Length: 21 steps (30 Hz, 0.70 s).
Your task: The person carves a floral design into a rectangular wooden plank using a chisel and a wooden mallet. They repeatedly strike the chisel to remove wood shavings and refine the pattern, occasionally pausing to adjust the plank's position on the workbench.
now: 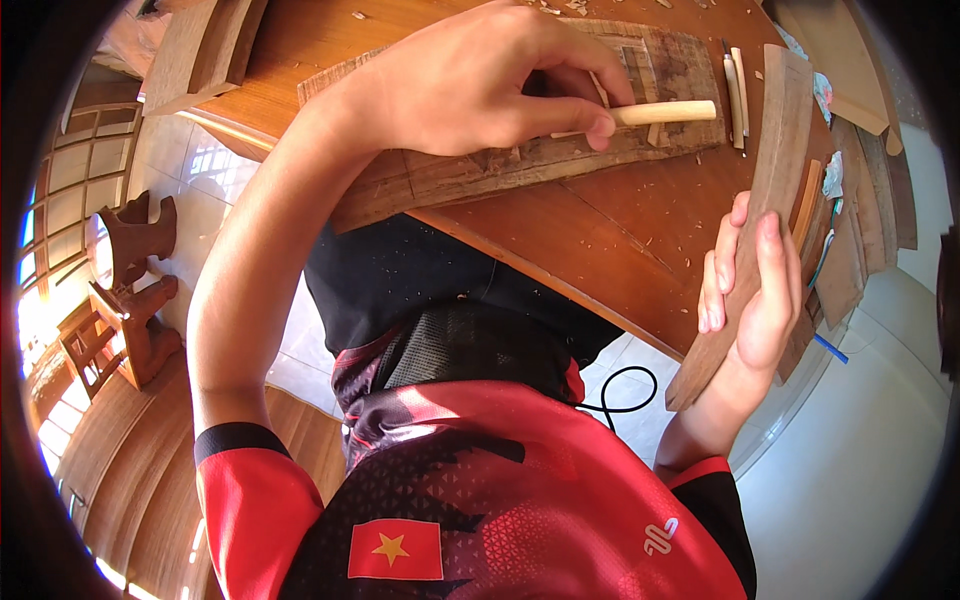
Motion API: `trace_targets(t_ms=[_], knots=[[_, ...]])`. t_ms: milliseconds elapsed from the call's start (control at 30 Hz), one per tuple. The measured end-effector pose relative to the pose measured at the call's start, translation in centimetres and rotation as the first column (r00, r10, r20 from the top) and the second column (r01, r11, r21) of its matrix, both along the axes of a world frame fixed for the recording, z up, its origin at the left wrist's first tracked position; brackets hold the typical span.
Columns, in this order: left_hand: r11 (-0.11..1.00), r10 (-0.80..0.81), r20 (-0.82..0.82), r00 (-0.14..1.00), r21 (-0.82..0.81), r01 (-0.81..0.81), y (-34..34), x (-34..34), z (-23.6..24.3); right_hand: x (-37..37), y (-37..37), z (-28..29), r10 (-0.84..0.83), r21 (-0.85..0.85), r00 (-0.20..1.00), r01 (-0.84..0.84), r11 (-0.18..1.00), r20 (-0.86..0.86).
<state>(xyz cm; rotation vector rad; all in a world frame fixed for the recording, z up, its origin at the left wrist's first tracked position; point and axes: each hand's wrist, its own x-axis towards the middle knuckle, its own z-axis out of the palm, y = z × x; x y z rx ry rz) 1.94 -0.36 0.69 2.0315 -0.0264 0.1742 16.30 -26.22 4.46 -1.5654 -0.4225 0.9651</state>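
Observation:
My left hand (pixel 490 85) is closed in a pinch round a tool with a pale round wooden handle (pixel 670 112); its working end is mostly hidden by the fingers. Beneath that hand lies a dark wooden board (pixel 390 190) with a rough recessed area near its right end. At the right, my right hand (pixel 765 300) grips a long, slightly curved wooden slat (pixel 775 130) by its edges. The slat stands out beyond the table edge at its near end, tilted away from me.
The brown table (pixel 560 225) carries scattered shavings. Slim tools (pixel 738 95) lie beside the board. More wooden pieces (pixel 850 220) are stacked at the right, near a blue stick (pixel 830 349). A moulded wooden piece (pixel 205 50) rests at the far left. A black cord (pixel 630 372) hangs below the table edge.

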Motion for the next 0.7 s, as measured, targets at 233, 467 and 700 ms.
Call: trace_targets(t_ms=[233,467,700], knots=[[0.995,-0.104,0.141,0.985,0.003,0.105,1.4,0.3,-1.0,-0.4,0.2,-0.1,0.010,0.009,1.000,-0.010,1.000,-0.016],[0.993,-0.120,0.112,0.986,-0.004,0.121,0.9,-0.3,0.8,-1.2,0.4,-0.5,-0.006,-0.013,0.999,0.005,1.000,-0.042],[0.990,-0.116,0.065,0.991,0.088,0.110,0.9,-0.2,0.2,-1.9,-0.1,-1.2,-0.041,0.034,0.996,0.044,0.998,-0.085]])
